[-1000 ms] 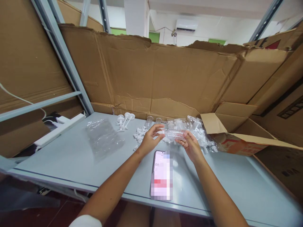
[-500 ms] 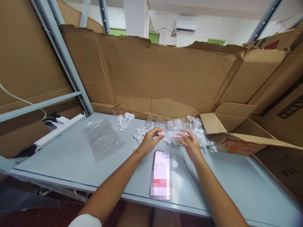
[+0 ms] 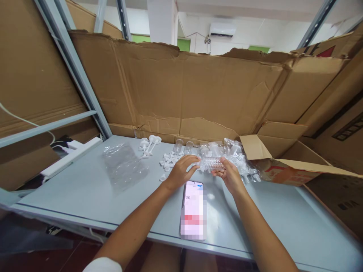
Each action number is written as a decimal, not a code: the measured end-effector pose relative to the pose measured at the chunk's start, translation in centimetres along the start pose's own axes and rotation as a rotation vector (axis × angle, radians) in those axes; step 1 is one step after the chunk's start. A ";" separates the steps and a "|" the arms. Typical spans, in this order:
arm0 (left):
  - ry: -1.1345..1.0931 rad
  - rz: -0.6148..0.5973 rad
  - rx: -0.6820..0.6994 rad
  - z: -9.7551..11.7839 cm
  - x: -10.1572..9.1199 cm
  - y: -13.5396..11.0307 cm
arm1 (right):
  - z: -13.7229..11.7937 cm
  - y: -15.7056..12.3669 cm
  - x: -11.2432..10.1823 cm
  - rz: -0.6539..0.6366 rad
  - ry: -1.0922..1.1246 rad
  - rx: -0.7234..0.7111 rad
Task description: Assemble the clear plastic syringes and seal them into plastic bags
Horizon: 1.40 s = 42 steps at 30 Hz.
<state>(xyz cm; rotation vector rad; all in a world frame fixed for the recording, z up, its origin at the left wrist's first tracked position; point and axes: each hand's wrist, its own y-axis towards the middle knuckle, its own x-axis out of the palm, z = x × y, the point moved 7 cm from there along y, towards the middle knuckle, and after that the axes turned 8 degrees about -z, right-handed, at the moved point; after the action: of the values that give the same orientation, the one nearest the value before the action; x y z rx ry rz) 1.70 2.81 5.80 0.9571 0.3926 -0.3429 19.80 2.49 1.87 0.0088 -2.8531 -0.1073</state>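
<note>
A clear ribbed plastic tube (image 3: 212,163) lies level between my two hands, above the table. My right hand (image 3: 230,174) grips its right end with thumb and fingers. Curled round the left end is my left hand (image 3: 183,170), whose fingers hide the tip there. Behind my left hand, small white plastic nozzles (image 3: 168,159) form a loose pile. Two more clear ribbed tubes, one a standing tube (image 3: 178,146), are by the cardboard. White plungers with round discs (image 3: 149,144) stand in a group farther left.
A phone (image 3: 194,211) lies in front of my hands. A flat clear bag (image 3: 123,166) is at left, near a white power strip (image 3: 72,158). Plastic bags of white parts (image 3: 241,160) sit by an open cardboard box (image 3: 295,173) at right. Tall cardboard (image 3: 181,87) walls the back.
My left fingers have moved slightly right over the tube's left end, covering the white tip that showed before. The right hand has shifted its grip a little and still holds the tube.
</note>
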 end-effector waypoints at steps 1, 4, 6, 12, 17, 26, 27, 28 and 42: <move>-0.087 0.006 -0.092 -0.6 0.0 0.0 | -0.1 0.0 0.0 -0.004 0.002 -0.022; -0.448 -0.036 -0.393 -2.8 1.1 -0.3 | -0.3 0.1 0.0 -0.010 -0.001 -0.078; -0.664 -0.089 -0.532 -3.7 2.1 -0.7 | -0.4 0.1 -0.1 -0.008 -0.012 -0.112; -0.854 -0.111 -0.632 -4.6 3.1 -1.1 | -1.2 -0.2 0.4 -0.006 -0.110 -0.218; -0.527 -0.056 -0.428 -3.5 2.2 -0.8 | -1.2 -0.1 0.2 -0.004 -0.176 -0.189; 0.099 -0.175 0.071 1.0 1.6 -0.6 | -0.4 -0.3 -0.4 0.033 -0.168 -0.021; 0.051 -0.137 0.011 0.5 1.5 -0.6 | -0.5 -0.2 -0.4 0.035 -0.161 -0.043; -0.026 -0.104 -0.072 -0.2 1.4 -0.5 | -0.6 -0.2 -0.4 0.039 -0.157 -0.072; -1.010 -0.153 -0.677 -3.2 5.3 -1.8 | -3.5 -1.8 0.5 0.109 -0.499 -0.506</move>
<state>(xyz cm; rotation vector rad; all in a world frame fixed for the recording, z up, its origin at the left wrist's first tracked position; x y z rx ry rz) 5.02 3.98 0.37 0.0208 -0.3457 -0.7214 20.35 0.43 5.21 -0.3175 -3.2082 -0.9205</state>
